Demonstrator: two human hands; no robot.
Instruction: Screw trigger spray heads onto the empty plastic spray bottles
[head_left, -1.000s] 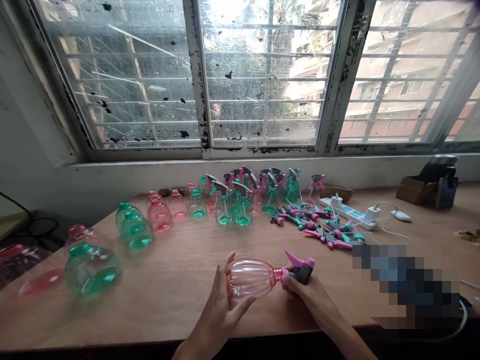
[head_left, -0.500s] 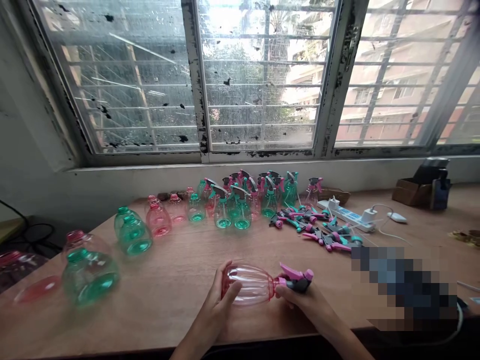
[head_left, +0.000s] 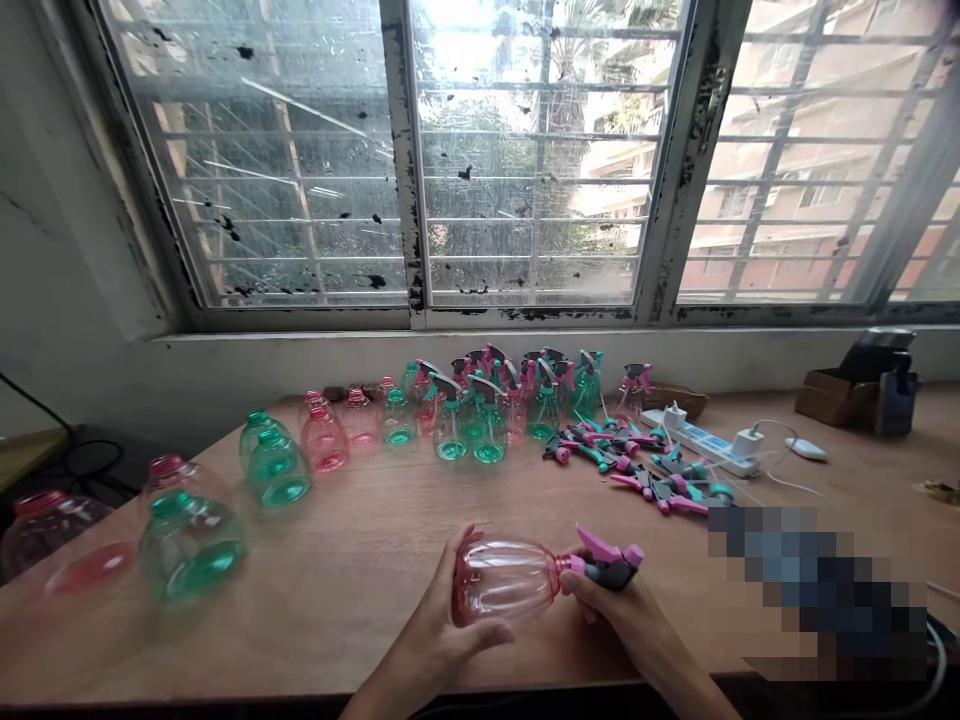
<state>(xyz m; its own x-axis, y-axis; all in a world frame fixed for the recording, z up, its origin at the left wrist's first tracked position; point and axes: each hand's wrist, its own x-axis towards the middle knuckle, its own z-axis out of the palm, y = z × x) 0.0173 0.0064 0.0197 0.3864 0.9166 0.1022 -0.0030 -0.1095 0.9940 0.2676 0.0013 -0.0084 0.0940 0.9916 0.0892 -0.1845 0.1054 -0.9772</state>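
Note:
A clear pink spray bottle (head_left: 510,578) lies on its side in the air above the front of the table, its base to the left. My left hand (head_left: 450,630) cups the base end, with the thumb lifted off the near side and the fingers partly hidden behind. At the neck, my right hand (head_left: 611,600) grips the collar of a pink and black spray head (head_left: 611,562), whose trigger points up. The head sits at the bottle's mouth; how tightly it is joined I cannot tell.
Open pink and green bottles (head_left: 195,550) stand at the left. Bottles with spray heads (head_left: 487,420) crowd the back. Loose spray heads (head_left: 622,450) lie in a heap, beside a white power strip (head_left: 709,445). A blurred-out patch (head_left: 832,590) covers the right front.
My left thumb has come away from the bottle's side and now stretches below it. The view has shifted slightly, and the bottle appears a little farther right and lower.

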